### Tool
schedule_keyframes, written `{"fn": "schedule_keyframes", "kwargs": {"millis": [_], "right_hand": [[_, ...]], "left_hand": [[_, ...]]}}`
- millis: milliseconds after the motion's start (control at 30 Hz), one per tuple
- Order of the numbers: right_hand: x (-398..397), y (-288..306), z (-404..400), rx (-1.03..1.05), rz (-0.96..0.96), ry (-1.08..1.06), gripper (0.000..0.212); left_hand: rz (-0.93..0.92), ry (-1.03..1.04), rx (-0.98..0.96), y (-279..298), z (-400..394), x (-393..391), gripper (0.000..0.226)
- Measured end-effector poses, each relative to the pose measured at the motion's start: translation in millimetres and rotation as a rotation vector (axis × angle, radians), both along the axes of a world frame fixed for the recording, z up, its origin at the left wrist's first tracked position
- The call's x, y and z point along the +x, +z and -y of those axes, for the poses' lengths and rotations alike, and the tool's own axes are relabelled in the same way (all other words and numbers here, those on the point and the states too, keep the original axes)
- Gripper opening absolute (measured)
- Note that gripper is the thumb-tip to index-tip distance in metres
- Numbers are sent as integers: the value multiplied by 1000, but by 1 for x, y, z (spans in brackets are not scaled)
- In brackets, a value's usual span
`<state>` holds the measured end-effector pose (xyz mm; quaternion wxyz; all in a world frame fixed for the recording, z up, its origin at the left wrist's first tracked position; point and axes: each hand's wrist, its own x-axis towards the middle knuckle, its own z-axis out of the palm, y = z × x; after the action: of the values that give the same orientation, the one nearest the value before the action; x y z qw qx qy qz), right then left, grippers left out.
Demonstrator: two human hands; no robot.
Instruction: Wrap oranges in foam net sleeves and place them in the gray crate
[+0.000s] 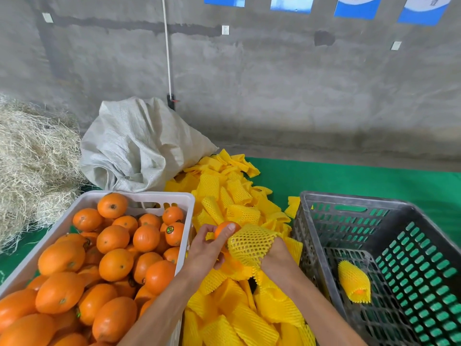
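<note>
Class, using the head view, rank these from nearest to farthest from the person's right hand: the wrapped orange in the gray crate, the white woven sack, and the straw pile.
From the right hand:
1. Wrapped orange, on the gray crate floor, just to its right.
2. White woven sack, behind and to the left.
3. Straw pile, at the far left edge.

Nothing here reads cleanly. Along the top edge of the frame, four blue-and-white posters [358, 6] hang on the concrete wall [274, 83], cut off by the frame; the faint marks on them are too blurred to make out. In the white crate [139, 196] at lower left, one orange [174, 233] carries a small round dark sticker [170, 229], print too small to read.
</note>
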<state>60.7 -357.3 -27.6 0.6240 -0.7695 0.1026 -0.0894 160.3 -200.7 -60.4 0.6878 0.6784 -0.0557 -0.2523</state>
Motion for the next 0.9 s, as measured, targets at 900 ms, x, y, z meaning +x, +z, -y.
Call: {"fn": "schedule_keyframes", "kwargs": {"millis": [900], "right_hand": [[-6,6,-7,-613,75,133,13]], "left_hand": [[-129,-404,-73,6,-2,-14,58]]}}
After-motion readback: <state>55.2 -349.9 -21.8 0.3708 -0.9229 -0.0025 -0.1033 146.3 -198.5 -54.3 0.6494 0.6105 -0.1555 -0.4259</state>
